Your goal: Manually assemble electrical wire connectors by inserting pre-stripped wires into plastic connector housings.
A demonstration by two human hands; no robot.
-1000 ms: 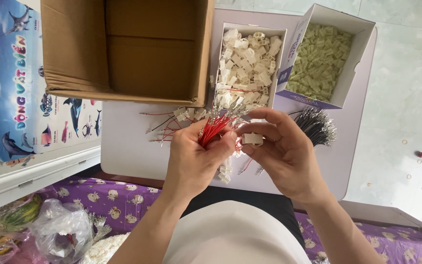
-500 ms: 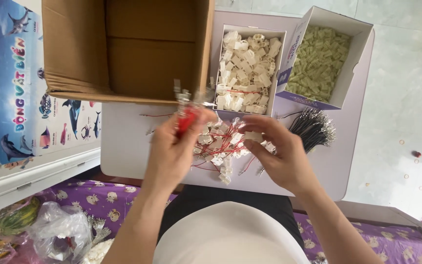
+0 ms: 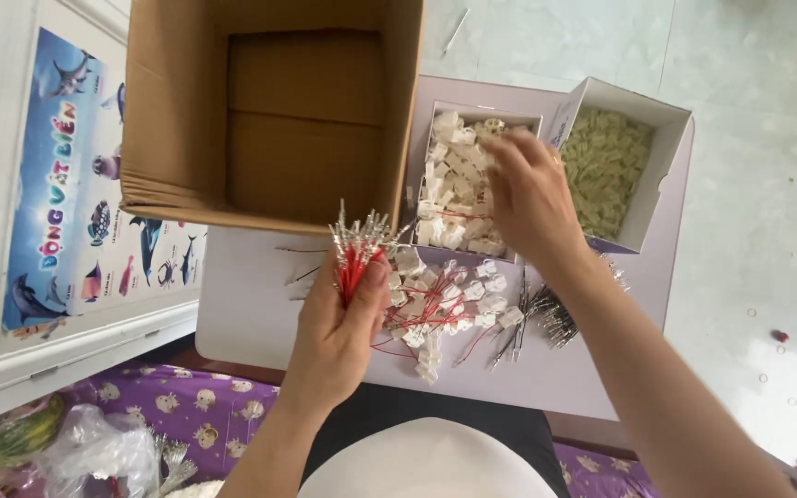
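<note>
Left hand (image 3: 339,332) pinches the red wires (image 3: 354,263), terminals up. Right hand (image 3: 529,194) dips into the connector box (image 3: 458,184), fingers curled; grip unclear. We'd pick one, keeping wires bunched.

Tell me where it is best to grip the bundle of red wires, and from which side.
Grip the bundle of red wires around its red middle, from below, as the left hand does now. The bare metal tips fan out at the top and look sharp, and the insulated part is tight and even. The right hand is over the tray of white connectors.
</note>
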